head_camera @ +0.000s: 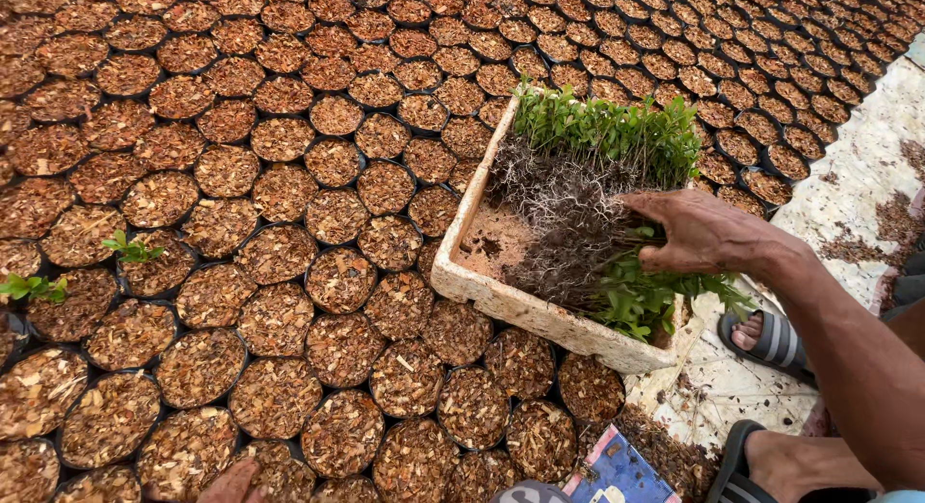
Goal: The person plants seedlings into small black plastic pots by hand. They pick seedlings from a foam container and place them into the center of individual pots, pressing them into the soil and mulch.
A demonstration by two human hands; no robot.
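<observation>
My right hand reaches into a white foam box and rests on a bundle of bare-root green seedlings, fingers closed around some stems near the box's near end. The seedlings lie in two bunches, leaves at the far end and at the near end, tangled roots in between. Only a small part of my left hand shows at the bottom edge, over the filled bags; whether it holds anything is hidden.
Rows of black nursery bags filled with brown husk mix cover the ground. Two bags at the left hold small planted seedlings. My sandalled feet stand on a white sheet at the right.
</observation>
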